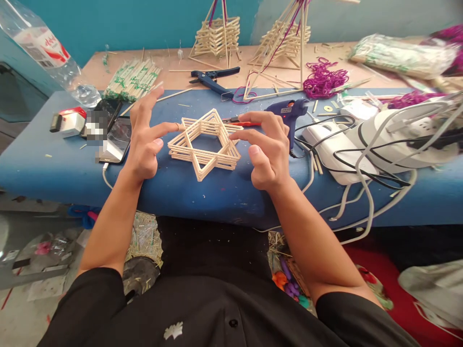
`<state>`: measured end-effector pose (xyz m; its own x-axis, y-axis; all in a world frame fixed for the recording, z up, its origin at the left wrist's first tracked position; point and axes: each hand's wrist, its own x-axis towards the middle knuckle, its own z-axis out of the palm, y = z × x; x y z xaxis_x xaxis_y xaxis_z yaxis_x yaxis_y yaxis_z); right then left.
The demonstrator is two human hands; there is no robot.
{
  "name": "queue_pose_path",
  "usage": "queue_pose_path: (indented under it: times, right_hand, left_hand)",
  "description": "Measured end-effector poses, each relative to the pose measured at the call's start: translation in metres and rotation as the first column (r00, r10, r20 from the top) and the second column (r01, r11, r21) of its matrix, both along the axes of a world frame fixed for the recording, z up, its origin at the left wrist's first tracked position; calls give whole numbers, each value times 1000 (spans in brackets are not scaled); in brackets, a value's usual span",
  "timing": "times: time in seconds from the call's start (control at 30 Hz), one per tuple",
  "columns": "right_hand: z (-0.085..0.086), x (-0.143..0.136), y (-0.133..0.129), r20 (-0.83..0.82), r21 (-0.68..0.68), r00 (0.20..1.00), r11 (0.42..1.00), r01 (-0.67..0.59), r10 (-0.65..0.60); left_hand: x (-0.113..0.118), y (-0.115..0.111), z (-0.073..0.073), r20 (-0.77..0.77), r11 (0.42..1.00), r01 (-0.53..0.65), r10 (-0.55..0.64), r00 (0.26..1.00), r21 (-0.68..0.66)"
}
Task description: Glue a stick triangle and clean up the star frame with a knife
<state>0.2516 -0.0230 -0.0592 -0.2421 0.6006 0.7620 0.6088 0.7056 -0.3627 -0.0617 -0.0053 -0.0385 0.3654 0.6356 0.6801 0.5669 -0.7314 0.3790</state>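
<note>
A star-shaped frame of stacked wooden sticks [199, 167] lies on the blue tabletop between my hands. My left hand [144, 140] is at its left, the outstretched index fingertip meeting the star's upper left corner. On the other side, my right hand [269, 147] has its fingers apart, two of them reaching to the star's right edge. Neither hand is closed around it. Behind the star, partly covered by my right hand, lies a slim tool with red and dark parts [231, 119]. A blue glue gun [289, 113] rests just beyond that hand.
Blue cutters [213, 79] lie farther back, near a bundle of sticks [132, 79] and purple yarn [325, 79]. Two stick structures [217, 36] stand at the wall. A white power strip [336, 149] and tangled cables are right; a plastic bottle [47, 48] and a phone [117, 140] are left.
</note>
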Motion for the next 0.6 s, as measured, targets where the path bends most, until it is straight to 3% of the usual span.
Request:
queue_pose_path:
  times: [0.1, 0.2, 0.3, 0.47, 0.6]
  right_hand:
    - [-2, 1, 3, -8, 44, 1000, 999, -25, 25]
    - [-4, 1, 3, 9, 56, 1000, 998, -19, 19]
    - [-4, 2, 1, 42, 30, 999, 1000, 9, -10]
    - [-1, 1, -1, 124, -38, 990, 997, 67, -62]
    - [3, 1, -9, 102, -70, 991, 993, 93, -86]
  left_hand:
    - [0, 1, 1, -55, 1000, -6, 7, 998, 24]
    - [2, 1, 3, -38, 999, -37, 36, 999, -36]
    - [4, 0, 5, -20, 989, -80, 78, 997, -121]
    - [6, -3, 7, -91, 997, -62, 58, 994, -41]
    - [9, -14, 8, -27, 989, -109, 107, 994, -104]
